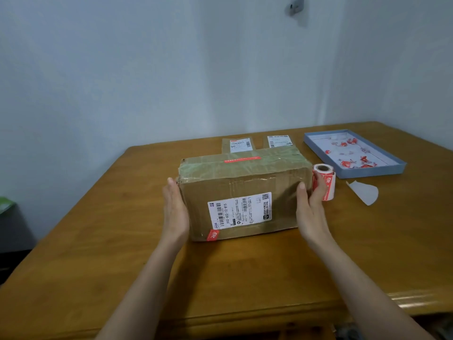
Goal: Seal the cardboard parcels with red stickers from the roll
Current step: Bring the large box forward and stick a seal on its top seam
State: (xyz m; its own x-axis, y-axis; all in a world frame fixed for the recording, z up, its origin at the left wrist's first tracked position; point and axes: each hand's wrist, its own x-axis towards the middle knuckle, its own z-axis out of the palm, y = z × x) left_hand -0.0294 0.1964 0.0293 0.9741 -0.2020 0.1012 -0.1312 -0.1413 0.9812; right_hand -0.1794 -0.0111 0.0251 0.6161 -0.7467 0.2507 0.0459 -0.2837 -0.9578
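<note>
A brown cardboard parcel (245, 185) with clear tape and a white shipping label stands in the middle of the wooden table (98, 241). One red sticker (242, 159) lies along its top seam, another (212, 235) wraps its lower front corner. My left hand (174, 212) lies flat against the parcel's left side. My right hand (309, 207) presses flat on its right side, fingers extended. The roll of red stickers (324, 181) stands upright just right of the parcel, behind my right fingers.
Two smaller parcels (239, 144) (279, 141) with white labels sit behind the big one. A shallow blue tray (367, 173) at the back right holds crumpled red and white scraps. A white backing scrap (365, 192) lies in front of it.
</note>
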